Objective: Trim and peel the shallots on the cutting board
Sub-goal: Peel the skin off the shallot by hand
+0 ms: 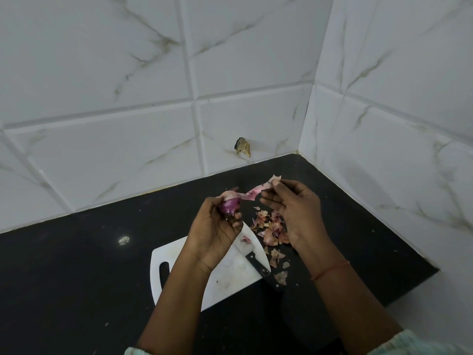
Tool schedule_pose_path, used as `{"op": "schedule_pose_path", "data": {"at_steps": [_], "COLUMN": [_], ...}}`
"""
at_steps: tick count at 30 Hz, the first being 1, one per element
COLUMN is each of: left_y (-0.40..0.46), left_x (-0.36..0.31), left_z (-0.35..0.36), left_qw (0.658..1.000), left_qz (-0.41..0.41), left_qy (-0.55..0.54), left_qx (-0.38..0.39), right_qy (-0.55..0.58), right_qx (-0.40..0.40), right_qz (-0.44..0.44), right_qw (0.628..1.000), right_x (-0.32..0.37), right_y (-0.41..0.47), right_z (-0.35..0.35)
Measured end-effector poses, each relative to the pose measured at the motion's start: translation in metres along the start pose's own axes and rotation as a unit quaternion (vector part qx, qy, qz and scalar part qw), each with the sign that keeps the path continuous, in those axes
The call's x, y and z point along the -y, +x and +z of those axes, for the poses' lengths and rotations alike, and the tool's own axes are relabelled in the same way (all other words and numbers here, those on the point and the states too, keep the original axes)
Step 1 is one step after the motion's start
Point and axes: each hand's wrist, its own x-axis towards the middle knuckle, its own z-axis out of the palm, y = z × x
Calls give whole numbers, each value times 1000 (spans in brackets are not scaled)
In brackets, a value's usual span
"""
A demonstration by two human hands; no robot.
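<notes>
Head view: two hands peel a purple shallot above the worktop.

Near the middle of the frame, the left hand (217,224) curls its fingers round the shallot (229,204) and holds it up in the air. Just to the right, the right hand (291,208) pinches a strip of skin (258,191) that is pulled sideways and joins the shallot at its far end. Under the hands, lower in the frame, lies a white cutting board (230,275) on the black worktop (76,265). A knife (256,260) with a black handle rests on the board's right side. Beside it sits a pile of dry peels (272,230). White tiled walls (128,85) fill the top of the frame.
</notes>
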Motion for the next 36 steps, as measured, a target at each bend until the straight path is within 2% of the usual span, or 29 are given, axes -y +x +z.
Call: {"op": "schedule_pose_path", "data": {"at_steps": [4, 8, 12, 16, 19, 25, 27, 29, 31, 32, 34, 36], "left_y": [4, 6, 6, 5, 7, 7, 7, 7, 8, 8, 6, 5], "left_x": [2, 3, 5, 6, 8, 8, 8, 8, 8, 8, 7, 8], "left_z": [-4, -7, -8, -7, -7, -10, -10, -10, -9, -8, -7, -8], "left_qw": [1000, 999, 999, 998, 997, 998, 998, 998, 996, 995, 990, 987], "left_qz": [5, -1, -10, 7, 12, 15, 22, 34, 56, 67, 84, 95], "left_qy": [9, 22, 23, 56, 61, 31, 29, 37, 57, 75, 109, 127], "left_qx": [-20, -37, -36, -25, -35, -51, -52, -47, -35, -26, -13, -17], "right_qy": [45, 86, 45, 112, 140, 135, 57, -130, -323, -381, -424, -419], "right_qx": [-26, 10, 4, 90, 153, 138, 140, 150, 174, 182, 184, 175], "right_qz": [25, 67, 81, 107, 102, 37, -17, -101, -168, -192, -225, -243], "right_qw": [998, 994, 996, 984, 973, 980, 988, 975, 915, 886, 858, 857], "right_x": [0, 1, 2, 4, 2, 6, 4, 0, -9, -15, -23, -28], "right_y": [5, 7, 7, 6, 4, 0, -2, -4, -5, -4, -3, -2], "right_z": [-4, -5, -4, -1, 3, 9, 10, 8, 7, 8, 9, 11]}}
